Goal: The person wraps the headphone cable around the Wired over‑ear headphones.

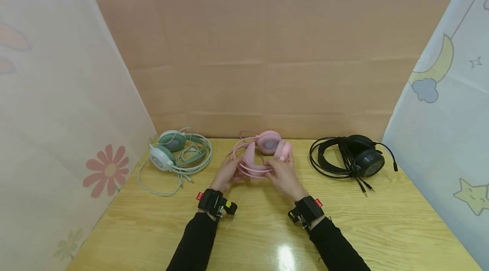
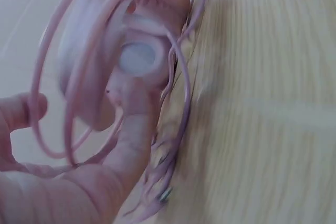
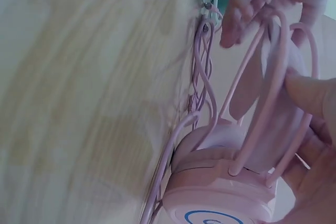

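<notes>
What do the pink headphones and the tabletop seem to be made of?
Pink headphones: probably satin plastic, judging by the smooth, moulded-looking ear cup; headband unclear. Tabletop: wood or wood-look laminate, judging by the grain; its bright reflection suggests gloss.

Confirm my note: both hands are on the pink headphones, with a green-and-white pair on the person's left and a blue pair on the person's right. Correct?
Not quite: the pair on the person's right is black, not blue, as the head view shows. The rest stands: left hand and right hand are on the pink headphones, with the green-and-white pair on the person's left.
</notes>
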A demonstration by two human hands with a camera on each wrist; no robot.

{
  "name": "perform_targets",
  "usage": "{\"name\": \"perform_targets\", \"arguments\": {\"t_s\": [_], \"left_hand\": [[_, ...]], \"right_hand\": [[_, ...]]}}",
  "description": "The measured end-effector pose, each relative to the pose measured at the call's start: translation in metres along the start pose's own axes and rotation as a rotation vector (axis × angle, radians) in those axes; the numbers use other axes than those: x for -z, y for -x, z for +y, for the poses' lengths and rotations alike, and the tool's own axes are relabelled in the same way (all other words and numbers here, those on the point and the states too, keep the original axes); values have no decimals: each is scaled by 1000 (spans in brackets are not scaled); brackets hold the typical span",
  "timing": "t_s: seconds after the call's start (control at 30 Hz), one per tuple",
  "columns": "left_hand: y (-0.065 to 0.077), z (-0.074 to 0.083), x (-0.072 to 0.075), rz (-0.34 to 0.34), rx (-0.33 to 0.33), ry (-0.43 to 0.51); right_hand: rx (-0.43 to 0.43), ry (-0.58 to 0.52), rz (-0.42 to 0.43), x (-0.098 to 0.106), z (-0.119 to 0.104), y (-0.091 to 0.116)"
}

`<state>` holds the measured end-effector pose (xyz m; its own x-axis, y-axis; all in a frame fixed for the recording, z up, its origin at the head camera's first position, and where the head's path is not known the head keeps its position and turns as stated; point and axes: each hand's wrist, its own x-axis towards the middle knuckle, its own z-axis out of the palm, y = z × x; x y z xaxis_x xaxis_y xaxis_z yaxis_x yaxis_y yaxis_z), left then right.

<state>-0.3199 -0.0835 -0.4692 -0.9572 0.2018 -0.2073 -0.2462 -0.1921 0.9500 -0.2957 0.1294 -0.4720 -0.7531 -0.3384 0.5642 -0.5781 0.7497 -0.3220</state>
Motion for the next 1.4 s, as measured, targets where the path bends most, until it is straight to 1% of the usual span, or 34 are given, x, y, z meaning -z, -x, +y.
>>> {"name": "perform_targets", "arguments": {"t_s": [0.07,0.1,0.17,0.27,0.3,0.4,0.47,0.5,0.6,0.73,0.77,0.83,0.87,0.97,1.03,1.1,1.2,1.27,1.4], "left_hand": [[-1,-2,-1,-80,62,102],[-2,-3,-1,-116,94,186],[-2,-2,0,-184,158,323],[-2,0,-1,-245,236,505],[-2,1,-1,-265,253,543],[-3,3,-4,-309,287,610],[-3,3,-5,-332,288,624],[-3,3,-6,-339,281,610],[-2,3,-6,-316,290,592],[0,3,-6,-269,305,566],[0,3,-6,-268,301,568],[-1,3,-6,-276,278,592],[-1,4,-5,-282,256,603],[-2,4,-5,-269,196,647],[-3,4,-6,-244,167,675],[-4,3,-6,-208,151,681],[-4,2,-7,-171,122,693],[-5,2,-8,-141,93,702],[-5,0,-10,-77,73,762]], "right_hand": [[-1,-9,15,0,-2,0],[-2,-10,20,-1,-3,0],[4,-1,31,-2,-5,0],[18,32,25,-2,-6,0],[15,35,19,-2,-7,0],[6,46,0,0,-8,-1],[-8,35,-15,2,-9,-1],[-13,30,-23,2,-10,-1],[-16,29,-50,5,-12,-1],[20,38,-73,8,-13,-1],[33,40,-74,9,-12,-1],[53,39,-74,11,-12,-2],[59,39,-74,11,-11,-2],[68,43,-79,13,-10,-2],[67,44,-83,14,-9,-1],[65,47,-80,14,-8,0],[65,43,-61,14,-8,2],[71,48,-57,13,-8,3],[86,69,-88,12,-4,7]]}}
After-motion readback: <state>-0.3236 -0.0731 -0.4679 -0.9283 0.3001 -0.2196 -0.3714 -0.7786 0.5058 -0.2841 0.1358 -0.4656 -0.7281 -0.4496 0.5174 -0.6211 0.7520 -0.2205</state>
